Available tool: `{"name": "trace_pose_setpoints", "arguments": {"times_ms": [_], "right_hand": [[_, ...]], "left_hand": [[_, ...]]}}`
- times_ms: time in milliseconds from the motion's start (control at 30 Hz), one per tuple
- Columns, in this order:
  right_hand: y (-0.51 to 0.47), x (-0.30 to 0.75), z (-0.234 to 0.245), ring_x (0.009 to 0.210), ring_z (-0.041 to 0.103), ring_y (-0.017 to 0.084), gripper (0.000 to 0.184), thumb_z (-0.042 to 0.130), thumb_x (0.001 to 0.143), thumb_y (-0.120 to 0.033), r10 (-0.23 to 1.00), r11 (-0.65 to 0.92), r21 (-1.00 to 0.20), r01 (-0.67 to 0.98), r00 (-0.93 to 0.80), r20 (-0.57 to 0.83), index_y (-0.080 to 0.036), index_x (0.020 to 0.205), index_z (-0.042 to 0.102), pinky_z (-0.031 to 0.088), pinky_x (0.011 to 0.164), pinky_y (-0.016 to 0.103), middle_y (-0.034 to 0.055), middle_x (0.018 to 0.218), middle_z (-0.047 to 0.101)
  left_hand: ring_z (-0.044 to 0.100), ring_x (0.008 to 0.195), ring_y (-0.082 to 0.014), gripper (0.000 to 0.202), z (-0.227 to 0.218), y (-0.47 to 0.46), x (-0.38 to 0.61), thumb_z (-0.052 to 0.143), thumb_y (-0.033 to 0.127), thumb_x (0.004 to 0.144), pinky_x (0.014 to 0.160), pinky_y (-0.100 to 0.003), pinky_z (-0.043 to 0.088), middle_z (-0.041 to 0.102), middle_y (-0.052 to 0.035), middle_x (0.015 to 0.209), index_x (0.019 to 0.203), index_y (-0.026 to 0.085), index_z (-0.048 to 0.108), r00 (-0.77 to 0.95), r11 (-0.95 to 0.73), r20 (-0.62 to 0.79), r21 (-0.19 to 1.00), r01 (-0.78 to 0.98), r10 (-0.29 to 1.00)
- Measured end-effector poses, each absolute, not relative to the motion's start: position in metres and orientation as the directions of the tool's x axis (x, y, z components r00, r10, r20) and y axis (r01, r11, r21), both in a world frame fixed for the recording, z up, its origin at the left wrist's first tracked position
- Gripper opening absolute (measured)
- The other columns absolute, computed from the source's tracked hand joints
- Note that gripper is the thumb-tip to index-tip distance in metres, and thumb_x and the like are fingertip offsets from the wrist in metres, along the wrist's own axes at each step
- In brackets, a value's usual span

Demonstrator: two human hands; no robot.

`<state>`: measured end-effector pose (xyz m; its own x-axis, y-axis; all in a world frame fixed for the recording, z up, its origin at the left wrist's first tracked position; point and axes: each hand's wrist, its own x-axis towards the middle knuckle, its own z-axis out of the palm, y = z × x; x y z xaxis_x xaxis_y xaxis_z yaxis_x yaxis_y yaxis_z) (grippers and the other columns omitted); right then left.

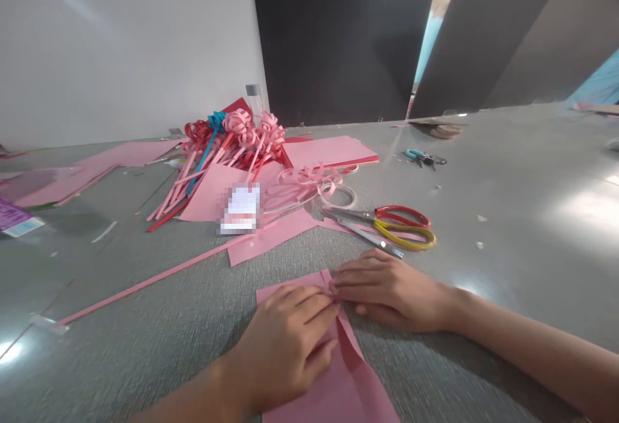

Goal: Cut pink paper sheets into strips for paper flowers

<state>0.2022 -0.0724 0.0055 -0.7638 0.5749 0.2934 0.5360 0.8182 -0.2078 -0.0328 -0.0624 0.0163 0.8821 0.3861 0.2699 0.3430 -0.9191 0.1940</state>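
A sheet of pink paper (333, 384) lies on the grey floor in front of me, its right edge turned over in a narrow fold. My left hand (290, 339) rests on the sheet, fingers bent and closed on the fold, with the thumb lower down. From the right, my right hand (387, 287) holds the same folded edge near its far end, fingers together. The fingertips of both hands almost meet there. Just beyond my right hand lie scissors (401, 226) with red and yellow handles and a grey cutter knife (372, 239).
Behind lie a white tape roll (338, 196), curled pink paper strips (309, 181) and a pile of paper flowers (236, 133). Small teal-handled pliers (424, 158) lie at the right. A long pink strip (155, 278) runs left, near a purple packet (17, 216). A pink paper stack (329, 152) sits farther back.
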Motion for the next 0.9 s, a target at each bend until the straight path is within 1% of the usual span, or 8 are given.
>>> {"name": "trace_pose_setpoints", "arguments": {"times_ms": [200,333,467,633,700,767,833,900], "right_hand": [[-0.0741,0.2027,0.007,0.123,0.04,0.021,0.033,0.041,0.092,-0.031,0.562,0.823,-0.232,0.519,-0.802,0.203,-0.018,0.118,0.055,0.034,0.096,0.04,0.007,0.126,0.054],[-0.0718,0.2037,0.0102,0.125,0.038,0.021,0.033,0.041,0.092,-0.033,0.589,0.799,-0.271,0.537,-0.79,0.172,-0.02,0.118,0.055,0.033,0.096,0.04,0.0069,0.127,0.053],[-0.0708,0.2059,0.0123,0.126,0.035,0.021,0.032,0.04,0.092,-0.033,0.617,0.769,-0.327,0.55,-0.772,0.151,-0.022,0.118,0.055,0.03,0.099,0.041,0.0053,0.128,0.051],[-0.0671,0.2058,0.0122,0.129,0.031,0.021,0.041,0.037,0.093,-0.037,0.676,0.705,-0.387,0.594,-0.727,0.117,-0.021,0.13,0.045,0.03,0.1,0.042,0.0078,0.135,0.044],[-0.0659,0.2042,0.0109,0.128,0.031,0.021,0.042,0.036,0.093,-0.038,0.706,0.682,-0.383,0.623,-0.697,0.124,-0.021,0.131,0.043,0.03,0.1,0.042,0.0075,0.136,0.043],[-0.0655,0.2023,0.0091,0.129,0.03,0.02,0.043,0.036,0.093,-0.039,0.71,0.687,-0.359,0.632,-0.688,0.147,-0.02,0.131,0.043,0.028,0.102,0.041,0.0068,0.137,0.042],[-0.0659,0.2007,0.0078,0.129,0.03,0.02,0.043,0.037,0.093,-0.04,0.696,0.709,-0.327,0.625,-0.695,0.178,-0.019,0.13,0.043,0.027,0.102,0.04,0.007,0.135,0.045],[-0.0669,0.1995,0.0077,0.126,0.034,0.02,0.043,0.038,0.093,-0.039,0.686,0.72,-0.313,0.619,-0.702,0.19,-0.018,0.13,0.044,0.029,0.101,0.04,0.0074,0.131,0.049]], "left_hand": [[0.053,0.103,-0.0185,0.027,0.0182,-0.0582,-0.0334,0.052,0.027,0.082,0.091,-0.035,0.041,0.062,-0.0034,0.108,0.107,0.018,0.059,0.894,-0.91,0.226,0.247,0.332,0.388],[0.052,0.102,-0.0185,0.03,0.0197,-0.0561,-0.0335,0.052,0.027,0.082,0.091,-0.035,0.04,0.061,-0.0022,0.108,0.111,0.02,0.057,0.906,-0.907,0.188,0.27,0.324,0.38],[0.051,0.103,-0.0189,0.031,0.02,-0.055,-0.0341,0.052,0.025,0.082,0.092,-0.035,0.039,0.06,-0.0023,0.107,0.113,0.021,0.056,0.91,-0.909,0.182,0.27,0.317,0.372],[0.051,0.104,-0.0195,0.032,0.0201,-0.0552,-0.0338,0.051,0.025,0.083,0.092,-0.036,0.039,0.06,-0.0024,0.107,0.114,0.022,0.056,0.907,-0.904,0.18,0.278,0.324,0.38],[0.05,0.105,-0.0194,0.032,0.0201,-0.0555,-0.0338,0.051,0.024,0.083,0.092,-0.036,0.039,0.06,-0.0021,0.108,0.115,0.023,0.055,0.904,-0.902,0.185,0.282,0.327,0.385],[0.05,0.105,-0.019,0.033,0.0199,-0.056,-0.034,0.051,0.024,0.083,0.093,-0.035,0.039,0.06,-0.002,0.107,0.115,0.023,0.055,0.9,-0.901,0.196,0.283,0.328,0.389],[0.051,0.106,-0.0194,0.033,0.0194,-0.0569,-0.0343,0.051,0.024,0.082,0.093,-0.036,0.04,0.06,-0.0024,0.108,0.115,0.023,0.056,0.894,-0.901,0.207,0.276,0.336,0.397],[0.05,0.108,-0.0206,0.033,0.0184,-0.058,-0.0346,0.052,0.026,0.082,0.094,-0.037,0.04,0.059,-0.0031,0.112,0.115,0.023,0.056,0.884,-0.898,0.221,0.262,0.353,0.412]]}}
